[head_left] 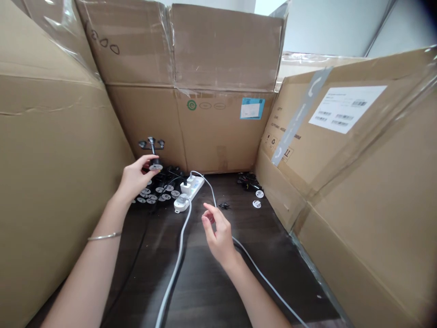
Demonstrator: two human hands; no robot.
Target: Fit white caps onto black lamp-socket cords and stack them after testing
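Observation:
My left hand (138,178) pinches a small black device (156,161) by its cylindrical body. The device has a white disc at one end and a thin stem with dark branched tips at the other; its exact kind I cannot tell. Just below it lies a pile of similar black pieces with white round ends (152,197). My right hand (218,232) hovers over the dark surface with thumb and fingers apart, holding nothing. Nearest to it are a grey-white cable (213,193) and a tiny black piece (224,206).
A white power strip (194,187) with plugs in it stands between the hands, and a thick white cord (177,264) runs toward me. Black parts (249,181) and a white disc piece (256,204) lie at right. Cardboard boxes (218,132) enclose the dark surface (205,282).

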